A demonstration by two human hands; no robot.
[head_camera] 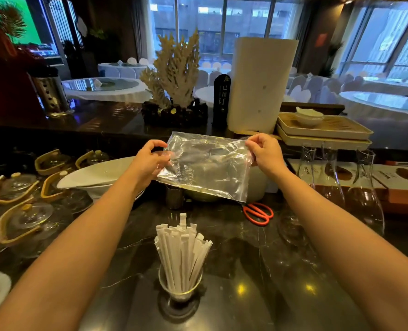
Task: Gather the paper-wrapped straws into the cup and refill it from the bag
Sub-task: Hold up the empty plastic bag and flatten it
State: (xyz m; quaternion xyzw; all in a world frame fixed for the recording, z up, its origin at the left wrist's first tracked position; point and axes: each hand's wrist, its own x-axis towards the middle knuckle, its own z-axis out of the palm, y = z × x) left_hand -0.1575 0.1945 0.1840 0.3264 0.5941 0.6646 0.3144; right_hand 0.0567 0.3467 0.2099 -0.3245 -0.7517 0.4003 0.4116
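A: Start from the cup (180, 286). What is nearest?

B: The cup itself, a small clear one on the dark counter (258, 271), packed with paper-wrapped straws (182, 249) that stand upright and fan out above its rim. I see no loose straws lying around it.

A: And beyond the cup?

B: Orange-handled scissors (258, 213) lie behind it and to the right. Farther back, above the counter and well apart from the cup, both hands hold the clear plastic bag (205, 164) stretched flat between them.

A: How are the hands set?

B: The left hand (150, 161) is closed on the bag's left edge, thumb and fingers pinching the film. The right hand (266, 152) pinches the upper right corner the same way. The bag looks empty, though the glare makes that hard to be sure of.

A: So the refill seems done?

B: I judge so. To handle the bag well, keep both pinches on the edges, fold or flatten it away from the cup, and lower it off to one side so it does not brush the straw tips and tip the cup.
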